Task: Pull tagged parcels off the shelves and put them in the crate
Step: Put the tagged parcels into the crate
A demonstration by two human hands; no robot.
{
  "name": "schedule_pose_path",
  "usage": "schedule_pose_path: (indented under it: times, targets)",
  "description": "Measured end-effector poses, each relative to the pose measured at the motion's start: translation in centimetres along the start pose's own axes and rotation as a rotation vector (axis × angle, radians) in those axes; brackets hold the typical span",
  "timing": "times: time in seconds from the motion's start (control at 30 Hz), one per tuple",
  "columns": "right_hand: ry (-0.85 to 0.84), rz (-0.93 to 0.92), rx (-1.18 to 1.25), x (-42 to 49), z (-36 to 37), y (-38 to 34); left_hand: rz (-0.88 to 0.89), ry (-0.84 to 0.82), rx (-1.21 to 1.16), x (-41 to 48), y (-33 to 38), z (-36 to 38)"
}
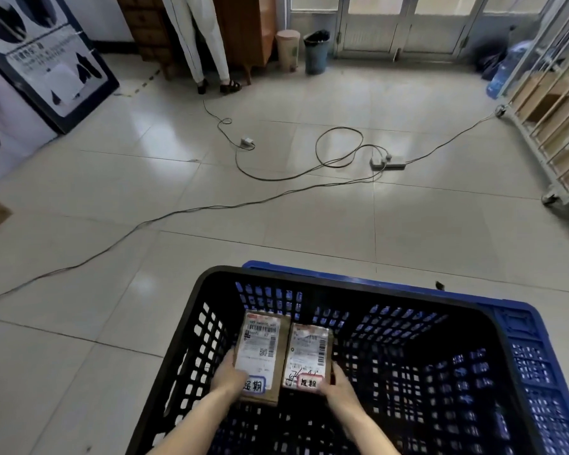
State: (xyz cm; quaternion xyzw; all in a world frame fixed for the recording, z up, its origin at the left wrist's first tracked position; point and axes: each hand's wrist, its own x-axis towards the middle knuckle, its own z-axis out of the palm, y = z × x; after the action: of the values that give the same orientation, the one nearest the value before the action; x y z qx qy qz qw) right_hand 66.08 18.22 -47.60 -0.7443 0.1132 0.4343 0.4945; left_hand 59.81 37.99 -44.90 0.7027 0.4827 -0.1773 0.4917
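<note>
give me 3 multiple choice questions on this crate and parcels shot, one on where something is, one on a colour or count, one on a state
1. Where are the two parcels?
A. on the floor tiles
B. inside the crate
C. on the shelving rack

2. What colour borders the tag on the right hand's parcel?
A. red
B. green
C. yellow

3. What is the left hand doing?
A. hanging empty
B. holding a cable
C. gripping a parcel

Answers:
1 B: the left parcel and the right parcel sit within the walls of the black crate.
2 A: the tag near the right hand has a red border, while the other parcel's is blue.
3 C: the left hand is wrapped round the near corner of the left parcel.
</note>
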Motion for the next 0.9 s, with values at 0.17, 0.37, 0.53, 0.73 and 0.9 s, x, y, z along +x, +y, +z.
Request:
schedule_pose_path:
  times: [0.17,0.37,0.53,0.73,0.9]
  targets:
    - [0.006,-0.021,-0.050,0.8,0.9,0.0,0.042,-0.030,0.064,0.0,0.8,-0.3]
    - [0.055,-0.046,-0.128,-0.8,0.6,-0.6,0.098,-0.032,0.108,-1.4,1.2,-0.7]
    - [0.130,-0.056,-0.189,-4.2,-1.1,-1.5,0.222,-0.057,0.087,-4.3,2.3,-1.7]
    - [0.221,-0.081,-0.364,-10.1,-2.7,-2.2,0.323,-0.077,0.272,-8.9,3.0,-3.0]
    - [0.319,-0.129,-0.551,-17.2,-2.9,-2.2,0.571,-0.064,0.637,-13.8,2.7,-3.5]
